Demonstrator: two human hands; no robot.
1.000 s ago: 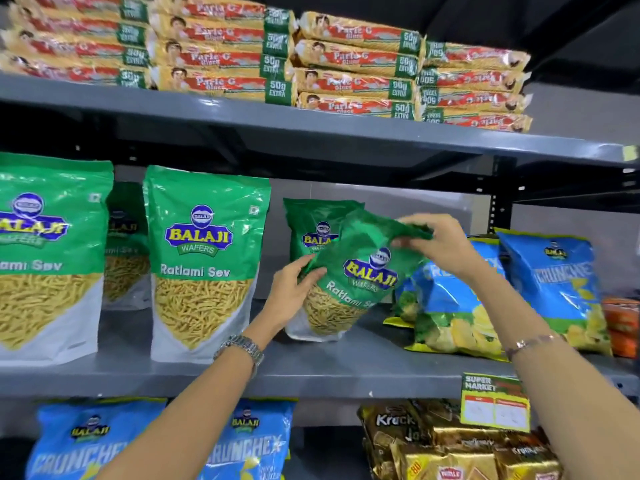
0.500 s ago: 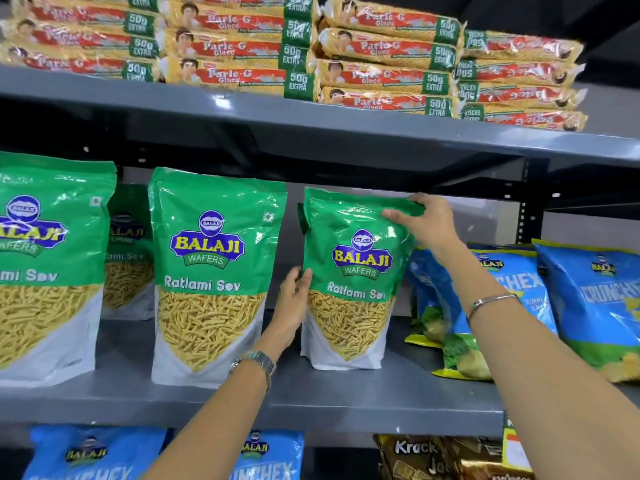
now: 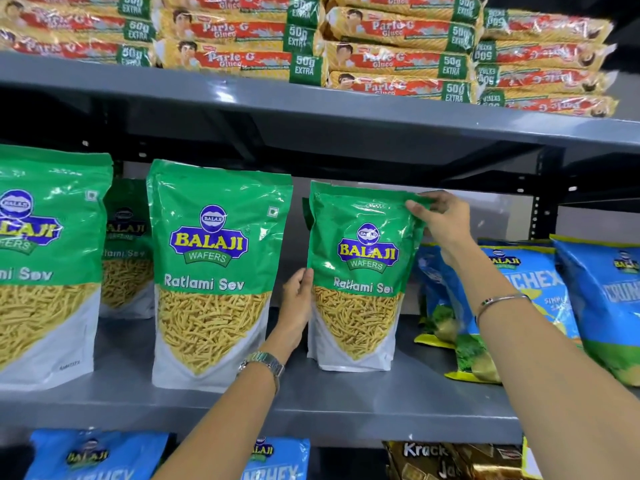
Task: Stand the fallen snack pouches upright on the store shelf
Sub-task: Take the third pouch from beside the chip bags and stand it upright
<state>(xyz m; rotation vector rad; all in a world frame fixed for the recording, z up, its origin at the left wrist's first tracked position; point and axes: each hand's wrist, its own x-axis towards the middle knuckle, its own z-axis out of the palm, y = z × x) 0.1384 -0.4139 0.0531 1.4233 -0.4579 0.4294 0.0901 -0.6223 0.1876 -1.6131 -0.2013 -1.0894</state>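
A green Ratlami Sev pouch (image 3: 360,271) stands upright on the grey middle shelf (image 3: 346,393). My left hand (image 3: 298,306) presses against its left edge at mid height. My right hand (image 3: 440,220) pinches its top right corner. Two larger green pouches of the same kind stand upright to the left, one (image 3: 214,271) close by and one (image 3: 45,265) at the frame's edge, with a smaller one (image 3: 126,251) behind them. Right of the held pouch, blue Crunchex bags (image 3: 519,299) lean on each other.
The upper shelf (image 3: 311,109) hangs low over the pouch tops and carries stacked Parle-G biscuit packs (image 3: 391,60). The shelf below holds blue Crunchex bags (image 3: 93,455) and gold Krack Jack packs (image 3: 450,462). A black upright post (image 3: 543,202) stands at the back right.
The pouch was tilted and crumpled in both hands a second ago; it now stands straight on the shelf. My right hand moved up to its top corner. The view has come closer.
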